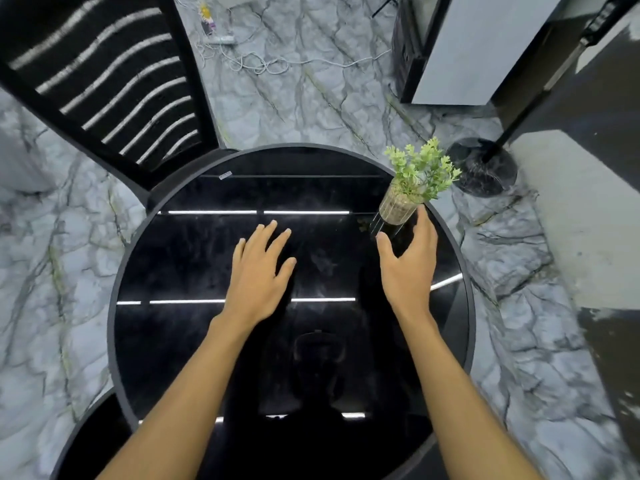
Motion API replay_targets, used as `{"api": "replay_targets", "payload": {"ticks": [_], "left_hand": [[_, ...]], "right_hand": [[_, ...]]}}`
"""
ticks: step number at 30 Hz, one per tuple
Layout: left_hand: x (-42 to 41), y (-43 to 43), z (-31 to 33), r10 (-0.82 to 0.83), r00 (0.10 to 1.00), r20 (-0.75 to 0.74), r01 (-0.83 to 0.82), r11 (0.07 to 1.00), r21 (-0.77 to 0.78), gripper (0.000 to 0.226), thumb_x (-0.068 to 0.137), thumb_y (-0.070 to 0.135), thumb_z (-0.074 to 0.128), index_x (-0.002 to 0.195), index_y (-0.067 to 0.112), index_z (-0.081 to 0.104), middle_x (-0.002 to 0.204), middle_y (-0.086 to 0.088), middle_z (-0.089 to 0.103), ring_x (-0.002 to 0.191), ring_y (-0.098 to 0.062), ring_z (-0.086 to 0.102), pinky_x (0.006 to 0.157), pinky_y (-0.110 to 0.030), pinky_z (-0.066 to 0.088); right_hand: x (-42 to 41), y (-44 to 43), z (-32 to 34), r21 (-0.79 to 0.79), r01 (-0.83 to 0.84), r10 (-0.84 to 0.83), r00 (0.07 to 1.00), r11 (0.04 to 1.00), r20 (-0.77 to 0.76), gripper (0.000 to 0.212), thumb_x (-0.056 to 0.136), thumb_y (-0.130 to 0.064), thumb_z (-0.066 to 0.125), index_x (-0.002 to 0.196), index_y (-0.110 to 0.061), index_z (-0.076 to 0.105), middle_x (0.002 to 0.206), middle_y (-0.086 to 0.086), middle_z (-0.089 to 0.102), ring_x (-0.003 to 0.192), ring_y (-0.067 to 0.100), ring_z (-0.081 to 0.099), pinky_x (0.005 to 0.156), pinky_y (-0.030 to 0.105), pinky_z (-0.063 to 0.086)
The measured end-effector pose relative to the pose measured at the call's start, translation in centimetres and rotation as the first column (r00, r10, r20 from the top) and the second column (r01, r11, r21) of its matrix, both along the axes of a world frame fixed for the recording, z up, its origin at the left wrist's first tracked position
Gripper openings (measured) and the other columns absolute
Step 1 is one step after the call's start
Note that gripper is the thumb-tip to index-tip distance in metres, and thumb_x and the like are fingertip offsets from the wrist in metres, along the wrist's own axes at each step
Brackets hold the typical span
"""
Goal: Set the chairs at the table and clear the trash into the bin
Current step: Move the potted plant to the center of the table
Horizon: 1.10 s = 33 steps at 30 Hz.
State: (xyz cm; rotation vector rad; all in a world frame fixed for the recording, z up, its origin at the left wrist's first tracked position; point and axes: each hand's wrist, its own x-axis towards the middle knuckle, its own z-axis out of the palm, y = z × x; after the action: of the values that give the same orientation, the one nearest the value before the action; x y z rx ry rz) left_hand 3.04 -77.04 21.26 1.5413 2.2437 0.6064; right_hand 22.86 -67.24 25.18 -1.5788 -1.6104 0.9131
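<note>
A round glossy black table (194, 341) fills the middle of the view. A black chair (114, 81) with a slatted back stands at the table's far left edge. A second dark seat (93, 441) shows at the near left. My left hand (259, 268) hovers flat over the tabletop, fingers spread, holding nothing. My right hand (408, 261) is open just below a small potted green plant (412, 188) at the table's far right edge, with fingertips close to the pot. I cannot tell whether they touch it. No trash or bin is in view.
The floor is grey marble. White cables and a power strip (225, 39) lie on the floor at the back. A round black stand base (485, 168) sits right of the table. A white cabinet (474, 46) stands at the back right.
</note>
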Motion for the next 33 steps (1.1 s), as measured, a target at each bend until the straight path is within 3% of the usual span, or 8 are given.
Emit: {"api": "replay_targets", "payload": {"ticks": [6,15,20,33], "left_hand": [[0.2,0.7,-2.9,0.027,0.99,-0.136,-0.027,1.0,0.007,0.05,0.103,0.04,0.033,0.151,0.025,0.032,0.162,0.002,0.021,0.152,-0.015,0.006,0.123,-0.041,0.001],[0.1,1.1,-3.2,0.052,0.99,-0.128,-0.052,0.999,0.01,0.051,0.1,0.041,0.034,0.149,0.028,0.035,0.162,0.006,0.022,0.152,-0.01,0.006,0.124,-0.039,0.001],[0.0,1.2,-3.3,0.059,0.99,-0.129,-0.058,0.998,0.009,0.051,0.099,0.041,0.036,0.149,0.029,0.036,0.162,0.007,0.022,0.151,-0.01,0.007,0.123,-0.04,0.002],[-0.1,0.7,-3.0,0.053,0.996,-0.071,-0.05,0.998,0.041,0.051,0.099,0.043,0.036,0.148,0.028,0.039,0.161,0.006,0.024,0.151,-0.009,0.007,0.123,-0.037,-0.001]], "right_hand": [[-0.8,2.5,-1.9,0.008,0.061,-0.06,0.996,0.998,-0.068,0.079,0.093,-0.028,0.062,0.155,-0.021,0.014,0.16,-0.003,0.024,0.147,0.012,0.024,0.12,0.04,0.025],[-2.1,6.1,-4.3,0.054,0.235,-0.215,0.944,0.97,-0.251,0.084,0.087,-0.031,0.071,0.153,-0.023,0.018,0.159,-0.005,0.028,0.145,0.011,0.03,0.119,0.04,0.029],[-2.5,8.0,-5.3,0.135,0.311,-0.263,0.922,0.941,-0.284,0.077,0.087,-0.026,0.071,0.15,-0.02,0.027,0.154,-0.002,0.037,0.142,0.012,0.036,0.115,0.041,0.035],[-1.5,5.6,-5.8,0.19,0.172,-0.121,0.96,0.967,-0.252,0.077,0.085,-0.018,0.074,0.15,-0.02,0.033,0.151,0.0,0.044,0.14,0.013,0.041,0.112,0.042,0.039]]}}
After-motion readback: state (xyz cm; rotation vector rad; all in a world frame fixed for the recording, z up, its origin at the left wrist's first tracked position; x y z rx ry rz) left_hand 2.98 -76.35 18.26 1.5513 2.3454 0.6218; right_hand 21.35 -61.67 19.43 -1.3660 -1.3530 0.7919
